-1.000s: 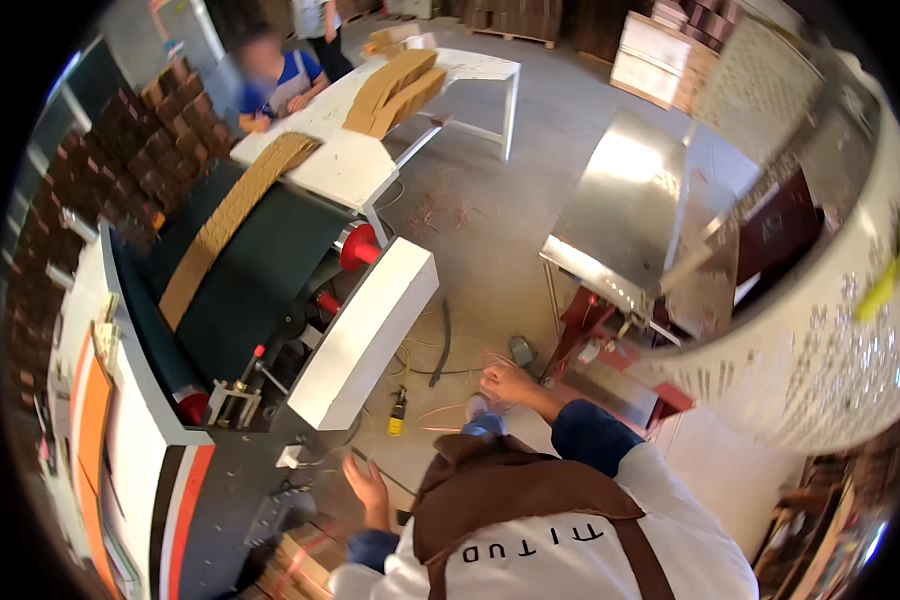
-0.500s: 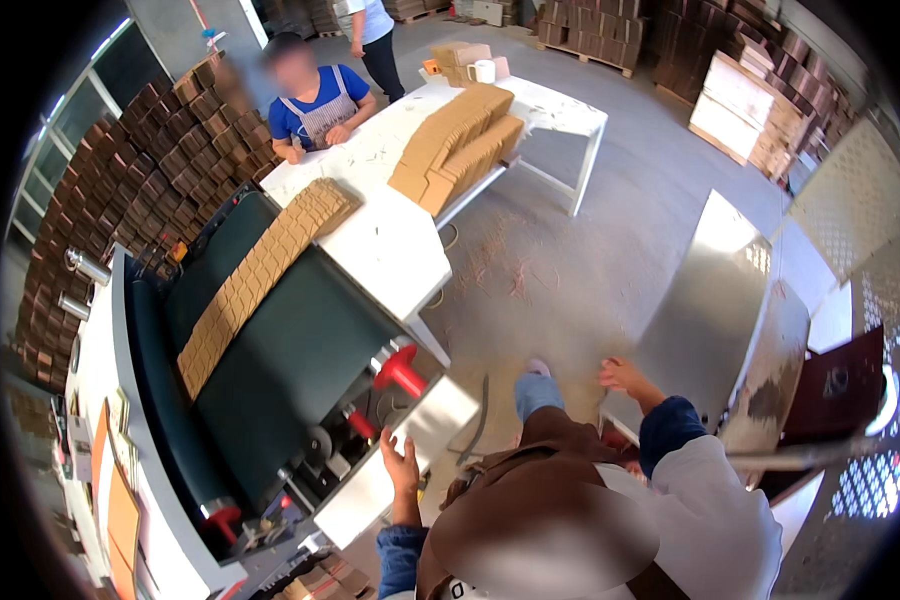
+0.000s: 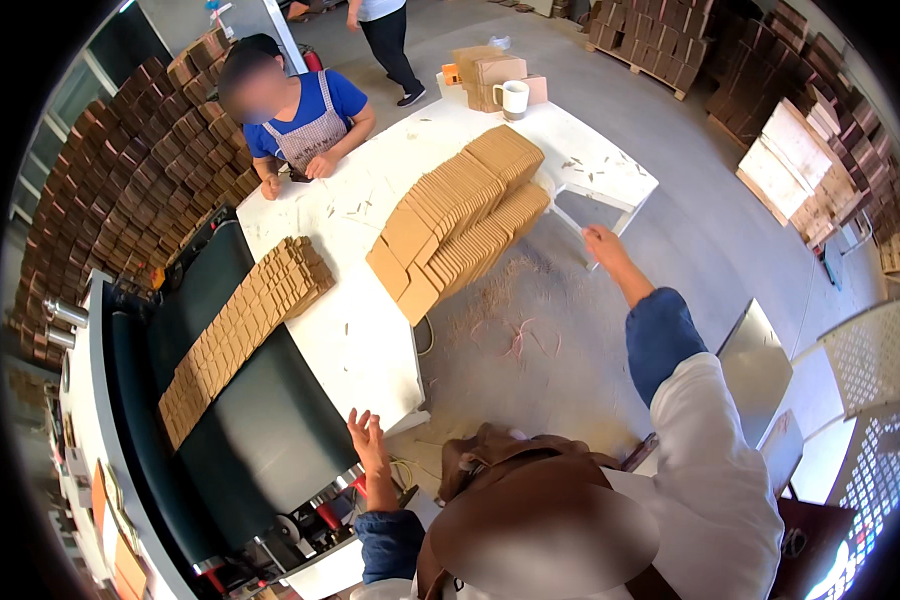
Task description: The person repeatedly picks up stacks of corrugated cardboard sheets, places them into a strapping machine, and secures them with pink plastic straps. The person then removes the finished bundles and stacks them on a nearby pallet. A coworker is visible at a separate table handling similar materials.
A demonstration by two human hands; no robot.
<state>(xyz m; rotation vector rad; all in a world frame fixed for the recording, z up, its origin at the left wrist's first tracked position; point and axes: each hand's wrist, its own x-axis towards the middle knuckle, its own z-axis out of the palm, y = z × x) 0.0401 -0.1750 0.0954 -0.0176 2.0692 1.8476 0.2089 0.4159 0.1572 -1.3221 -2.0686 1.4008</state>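
Two hands hang empty, fingers spread: the left hand by the table corner, the right hand just beside the card stack. The stack's long axis runs diagonally, from near-left to far-right.

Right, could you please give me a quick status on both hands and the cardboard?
Left hand open, empty, by the white table corner. Right hand empty, nearing the cardboard stack. Nothing between.

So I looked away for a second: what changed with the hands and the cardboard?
The right hand rose from low beside the body toward the white table; the left hand lifted, fingers spread, near its corner. Both remain empty. The stacked cardboard pieces and the row on the belt lie as before.
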